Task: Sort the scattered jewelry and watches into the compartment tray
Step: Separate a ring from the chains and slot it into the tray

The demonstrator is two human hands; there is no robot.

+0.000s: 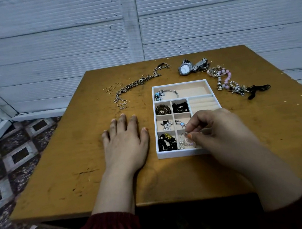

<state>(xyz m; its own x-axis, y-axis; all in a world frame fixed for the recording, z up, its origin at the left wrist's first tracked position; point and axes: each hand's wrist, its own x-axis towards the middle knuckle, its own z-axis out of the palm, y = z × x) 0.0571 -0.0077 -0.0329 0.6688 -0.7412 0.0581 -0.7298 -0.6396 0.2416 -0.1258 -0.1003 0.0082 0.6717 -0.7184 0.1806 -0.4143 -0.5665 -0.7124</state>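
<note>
One earring (pixel 185 141) in tray (pixel 178 154), right hand (pixel 221 131) pinching

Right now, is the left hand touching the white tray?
Apart. The head view shows the left hand flat on the table, with bare wood between its thumb and the left wall of the tray.

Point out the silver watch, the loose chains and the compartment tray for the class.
silver watch (pixel 185 68): head view, on its white dial.
loose chains (pixel 138 82): head view, on the middle of the tangle.
compartment tray (pixel 178 83): head view, on its far rim.
</note>
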